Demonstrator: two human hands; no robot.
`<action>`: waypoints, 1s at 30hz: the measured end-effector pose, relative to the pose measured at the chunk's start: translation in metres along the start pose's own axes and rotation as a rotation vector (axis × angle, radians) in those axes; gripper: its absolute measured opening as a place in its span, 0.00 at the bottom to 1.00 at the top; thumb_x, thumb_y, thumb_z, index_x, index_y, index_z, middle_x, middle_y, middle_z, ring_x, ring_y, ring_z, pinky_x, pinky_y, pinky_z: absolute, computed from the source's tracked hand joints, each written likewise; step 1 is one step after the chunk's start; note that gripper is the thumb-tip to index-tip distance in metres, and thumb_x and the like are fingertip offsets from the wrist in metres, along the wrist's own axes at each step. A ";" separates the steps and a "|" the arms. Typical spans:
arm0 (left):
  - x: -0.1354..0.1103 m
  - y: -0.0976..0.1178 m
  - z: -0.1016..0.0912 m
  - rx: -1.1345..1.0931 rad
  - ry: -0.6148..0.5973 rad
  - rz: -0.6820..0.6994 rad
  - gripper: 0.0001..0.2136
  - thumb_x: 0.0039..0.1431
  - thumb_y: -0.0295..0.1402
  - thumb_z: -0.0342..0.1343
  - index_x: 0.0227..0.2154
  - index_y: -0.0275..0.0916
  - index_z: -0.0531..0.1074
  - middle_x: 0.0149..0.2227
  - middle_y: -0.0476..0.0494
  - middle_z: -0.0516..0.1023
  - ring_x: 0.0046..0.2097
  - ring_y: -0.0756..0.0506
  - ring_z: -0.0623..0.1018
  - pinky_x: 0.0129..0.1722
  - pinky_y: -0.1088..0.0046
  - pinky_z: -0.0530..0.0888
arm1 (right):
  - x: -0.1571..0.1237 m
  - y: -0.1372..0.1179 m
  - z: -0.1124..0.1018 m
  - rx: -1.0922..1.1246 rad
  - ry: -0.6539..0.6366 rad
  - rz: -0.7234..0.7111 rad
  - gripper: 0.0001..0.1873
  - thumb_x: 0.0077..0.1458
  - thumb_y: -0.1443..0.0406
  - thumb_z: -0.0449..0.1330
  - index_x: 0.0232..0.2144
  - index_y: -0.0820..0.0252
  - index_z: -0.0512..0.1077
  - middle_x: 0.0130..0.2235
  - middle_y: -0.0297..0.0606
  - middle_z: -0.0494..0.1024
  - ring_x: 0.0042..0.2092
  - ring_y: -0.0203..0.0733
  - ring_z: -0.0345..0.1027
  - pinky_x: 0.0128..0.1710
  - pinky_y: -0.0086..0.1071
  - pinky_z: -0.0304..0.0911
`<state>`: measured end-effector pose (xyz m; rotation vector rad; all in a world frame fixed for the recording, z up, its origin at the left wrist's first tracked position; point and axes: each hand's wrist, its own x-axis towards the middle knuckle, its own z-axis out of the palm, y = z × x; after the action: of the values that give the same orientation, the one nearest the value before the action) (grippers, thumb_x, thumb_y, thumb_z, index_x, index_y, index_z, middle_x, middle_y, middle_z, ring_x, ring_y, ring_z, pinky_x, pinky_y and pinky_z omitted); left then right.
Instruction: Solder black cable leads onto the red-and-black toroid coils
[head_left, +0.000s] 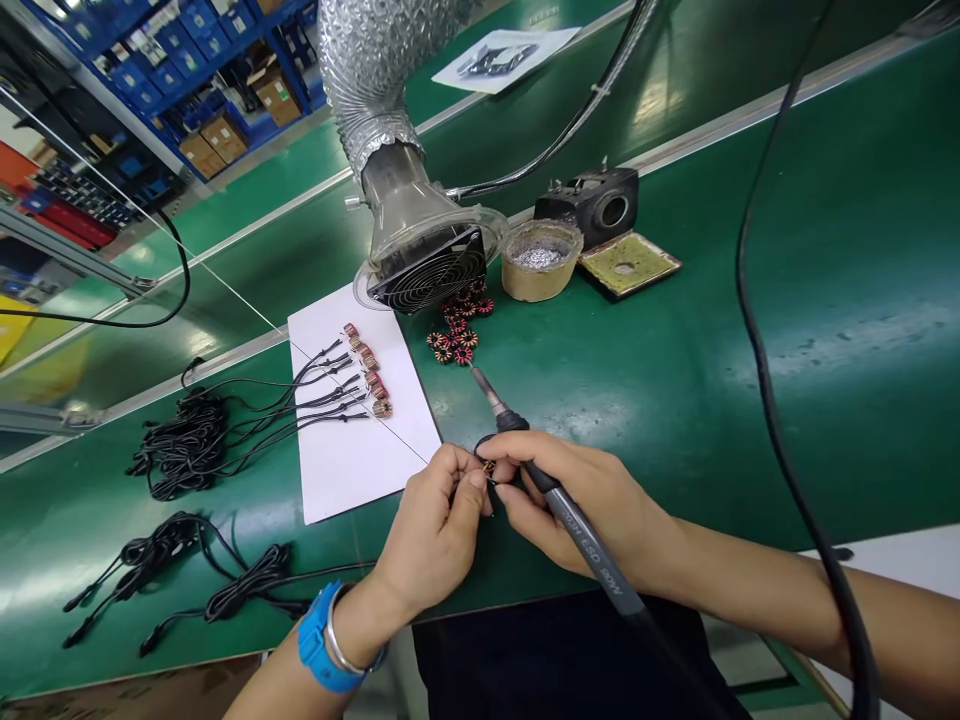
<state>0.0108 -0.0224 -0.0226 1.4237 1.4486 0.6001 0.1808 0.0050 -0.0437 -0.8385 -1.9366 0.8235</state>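
My right hand (592,500) is closed round a soldering iron (581,535), whose tip points up and away over the bench. Between the fingertips of both hands sits a small copper-wound ring coil (489,468), mostly hidden by the fingers. My left hand (435,530) is pinched shut beside it. A thin solder wire (386,425) runs down from the upper left into those left fingers. A black cable (337,572) leads toward the left wrist; its end is hidden. Just beyond the iron's tip lies a pile of red and copper ring coils (456,335).
A white sheet (337,480) carries several coils joined to black cables. Bundled cables (187,440) lie at left. Beyond my hands stand a fume extractor (431,265), a solder-filled tub (540,275), an iron holder (592,205) and a sponge tray (634,265). The iron's black cord (757,350) hangs at right.
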 end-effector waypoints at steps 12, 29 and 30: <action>-0.002 0.002 0.008 -0.093 0.034 0.009 0.11 0.68 0.38 0.45 0.32 0.39 0.64 0.28 0.51 0.68 0.30 0.51 0.67 0.32 0.75 0.65 | -0.003 0.003 0.005 -0.080 0.101 -0.142 0.14 0.59 0.75 0.51 0.47 0.59 0.66 0.35 0.37 0.78 0.34 0.37 0.73 0.37 0.30 0.71; 0.014 -0.002 -0.001 -0.489 -0.216 -0.244 0.17 0.57 0.47 0.57 0.30 0.37 0.64 0.24 0.50 0.76 0.16 0.56 0.69 0.14 0.82 0.64 | -0.009 0.023 0.003 0.031 -0.024 -0.177 0.20 0.59 0.73 0.51 0.53 0.58 0.65 0.33 0.35 0.75 0.34 0.37 0.69 0.35 0.29 0.68; 0.015 -0.002 0.000 -0.480 -0.218 -0.247 0.16 0.57 0.46 0.57 0.30 0.37 0.64 0.24 0.51 0.75 0.15 0.56 0.68 0.13 0.83 0.64 | -0.008 0.023 0.003 0.045 -0.022 -0.176 0.21 0.58 0.73 0.51 0.53 0.57 0.65 0.33 0.35 0.76 0.34 0.37 0.70 0.35 0.29 0.68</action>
<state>0.0122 -0.0089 -0.0284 0.8891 1.1832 0.5681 0.1874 0.0111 -0.0667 -0.6249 -1.9712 0.7705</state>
